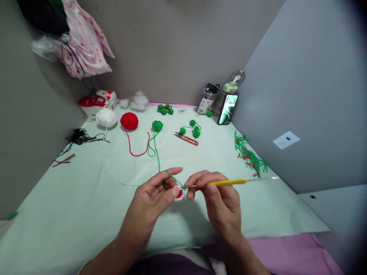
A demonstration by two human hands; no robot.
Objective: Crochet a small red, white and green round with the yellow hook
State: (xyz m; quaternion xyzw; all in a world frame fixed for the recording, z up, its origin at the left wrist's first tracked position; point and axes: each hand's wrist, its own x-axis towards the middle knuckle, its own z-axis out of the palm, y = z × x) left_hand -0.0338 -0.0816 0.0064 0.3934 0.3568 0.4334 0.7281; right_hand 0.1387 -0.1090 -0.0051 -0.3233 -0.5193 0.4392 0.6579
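Table is supporting the green ball | left hand, at the ball's near side, is pinching the red-white piece and holding up the thread, probably for tension | right hand, nearer and rightward of the ball, is gripping the hook like a pen, seemingly for control | piece is sitting nearer than the ball, slightly rightward

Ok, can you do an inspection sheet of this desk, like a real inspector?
Surface: pale green cover
Work in hand: small red-and-white piece, yellow-handled hook, green yarn ball
Clutter: green and red yarn scraps at right, black strands at left
Left hand: pinches the piece, green strand over it
Right hand: grips the hook, tip at the piece
Cables: none certain; a dark cord hangs by pink dotted fabric
Surroundings: grey walls, wall plate, phone propped up
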